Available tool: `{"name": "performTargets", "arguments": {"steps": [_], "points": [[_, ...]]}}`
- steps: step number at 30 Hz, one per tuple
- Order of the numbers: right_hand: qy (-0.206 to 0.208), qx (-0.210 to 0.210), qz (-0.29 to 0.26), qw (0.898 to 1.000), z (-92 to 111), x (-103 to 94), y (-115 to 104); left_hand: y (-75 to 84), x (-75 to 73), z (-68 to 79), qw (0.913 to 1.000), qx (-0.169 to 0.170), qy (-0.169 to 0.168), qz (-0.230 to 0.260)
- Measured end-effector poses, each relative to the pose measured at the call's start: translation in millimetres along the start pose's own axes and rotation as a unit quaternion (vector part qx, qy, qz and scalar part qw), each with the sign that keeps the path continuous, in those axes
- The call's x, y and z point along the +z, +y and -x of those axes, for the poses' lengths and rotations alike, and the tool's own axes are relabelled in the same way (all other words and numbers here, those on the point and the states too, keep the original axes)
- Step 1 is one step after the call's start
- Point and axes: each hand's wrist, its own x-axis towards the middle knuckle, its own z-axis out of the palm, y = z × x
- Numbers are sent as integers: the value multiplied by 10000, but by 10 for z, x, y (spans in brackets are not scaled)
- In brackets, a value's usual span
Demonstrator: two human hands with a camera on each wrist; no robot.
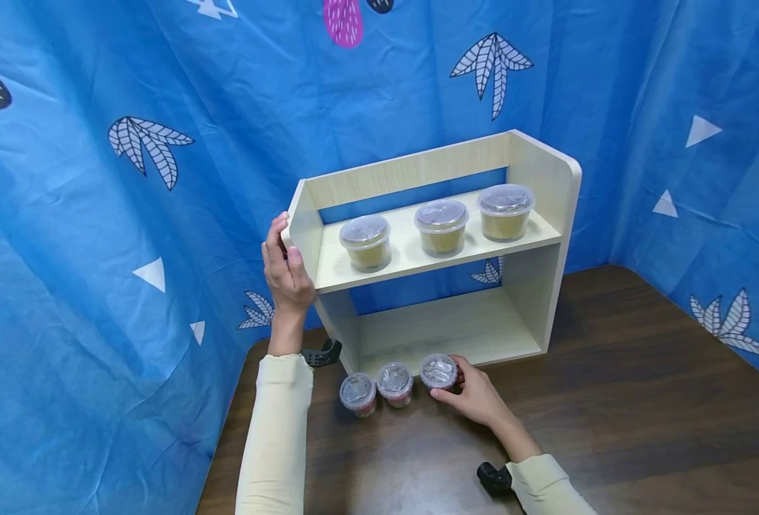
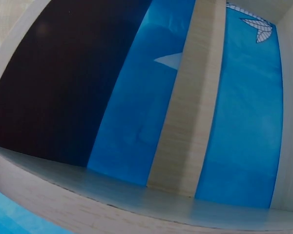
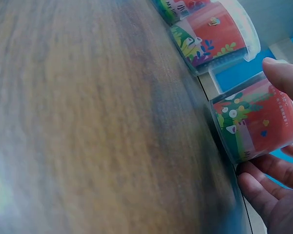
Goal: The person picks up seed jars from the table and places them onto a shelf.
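Note:
My right hand [image 1: 478,397] grips a small clear lidded cup [image 1: 438,370] with red contents or label, thumb on one side and fingers on the other. In the right wrist view this cup [image 3: 256,119] shows a printed plant pattern; whether its base touches the table is unclear. To its left stand two similar cups, the middle one [image 1: 395,383] and the leftmost one [image 1: 358,393]. My left hand [image 1: 287,279] rests against the left side panel of a pale wooden shelf [image 1: 543,179], fingers extended upward. The left wrist view shows the shelf's boards [image 2: 185,112] but not the hand.
On the upper board stand three larger lidded tubs with yellow contents: left [image 1: 366,244], middle [image 1: 442,227] and right [image 1: 505,212]. The shelf's lower board [image 1: 443,325] lies behind the small cups. Beneath is a dark wooden table [image 1: 643,400], with blue patterned curtain [image 1: 224,86] around it.

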Motion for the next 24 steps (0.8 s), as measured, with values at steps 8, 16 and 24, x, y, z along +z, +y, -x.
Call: {"name": "performTargets", "arguments": {"steps": [8,16,24], "points": [[43,20,12,10000,-8,-74,-3,-16,-7,9,9999,-55,-54,-133],[141,37,26,9999,-21,-140,4,-8,-4,10,9999,-76,-60,-143],[217,48,85,9997,-31,-208,28,-15,-11,22,9998,-110,-59,-180]]}}
